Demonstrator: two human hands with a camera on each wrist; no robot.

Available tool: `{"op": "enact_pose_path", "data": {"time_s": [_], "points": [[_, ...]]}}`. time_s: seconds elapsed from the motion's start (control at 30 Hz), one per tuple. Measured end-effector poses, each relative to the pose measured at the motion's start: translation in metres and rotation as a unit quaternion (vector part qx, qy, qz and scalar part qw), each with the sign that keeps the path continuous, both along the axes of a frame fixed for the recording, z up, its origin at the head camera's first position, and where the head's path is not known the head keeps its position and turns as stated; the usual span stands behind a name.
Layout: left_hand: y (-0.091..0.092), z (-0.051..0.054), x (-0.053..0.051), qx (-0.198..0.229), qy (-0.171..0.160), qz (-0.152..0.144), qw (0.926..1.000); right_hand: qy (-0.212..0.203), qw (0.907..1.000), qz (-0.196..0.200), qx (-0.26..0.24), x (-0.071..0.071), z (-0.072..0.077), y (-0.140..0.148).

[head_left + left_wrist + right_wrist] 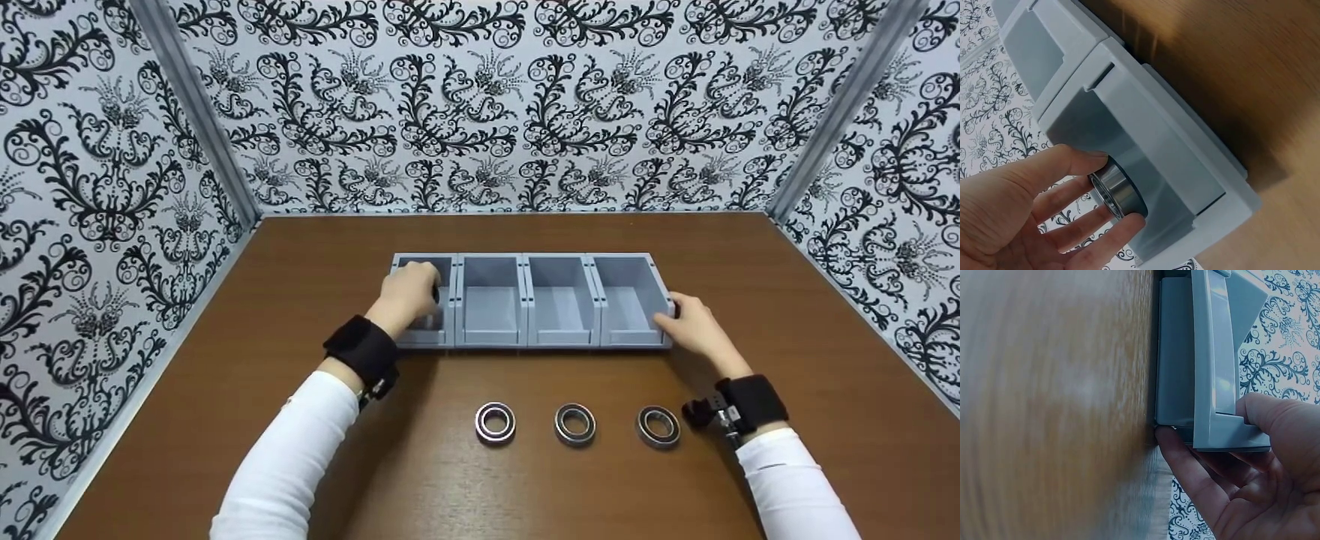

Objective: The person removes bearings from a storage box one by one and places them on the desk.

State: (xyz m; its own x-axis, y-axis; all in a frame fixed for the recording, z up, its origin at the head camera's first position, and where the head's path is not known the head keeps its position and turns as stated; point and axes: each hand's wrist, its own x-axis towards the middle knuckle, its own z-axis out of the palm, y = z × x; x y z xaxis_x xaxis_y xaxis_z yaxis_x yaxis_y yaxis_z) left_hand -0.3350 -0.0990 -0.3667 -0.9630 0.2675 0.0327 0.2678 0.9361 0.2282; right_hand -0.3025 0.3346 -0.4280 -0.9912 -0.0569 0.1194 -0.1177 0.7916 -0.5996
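Note:
A grey bin rack (487,339) with several compartments in a row stands on the table. My left hand (411,291) reaches into its leftmost compartment. In the left wrist view, that hand pinches a metal ball bearing (1120,188) between thumb and fingers, tilted inside the bin; the head view hides it behind the hand. At the rack's right end, my right hand (696,324) grips the side wall of the rightmost bin (1224,430), thumb over the front edge and fingers along the outside. The other compartments show bare floors.
Three more bearings lie spaced in a row in front of the rack: left bearing (495,441), middle bearing (575,441), right bearing (658,442). The brown wooden table (300,247) is bordered by patterned wall panels (480,112) at the back and both sides.

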Motion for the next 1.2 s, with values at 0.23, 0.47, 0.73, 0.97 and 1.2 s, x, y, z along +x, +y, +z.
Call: {"op": "enact_pose_path", "data": {"time_s": [0.23,0.47,0.73,0.97,1.2], "points": [[-0.002,0.004,0.003,0.014,0.000,0.004,0.9999,-0.004,1.0000,0.002,0.001,0.000,0.001,0.000],[-0.003,0.007,0.003,0.021,0.000,0.003,0.9998,-0.004,1.0000,0.005,-0.005,0.000,-0.001,0.001],[-0.003,0.011,0.005,0.023,-0.010,0.002,0.9997,-0.003,0.9999,0.007,-0.010,0.000,0.000,0.000],[-0.003,0.016,0.006,0.025,-0.016,0.000,0.9996,0.000,1.0000,0.001,-0.006,0.000,0.001,0.000],[-0.003,0.019,0.011,0.032,-0.004,-0.004,0.9995,-0.005,0.9999,0.001,-0.011,0.001,0.000,0.000]]}}
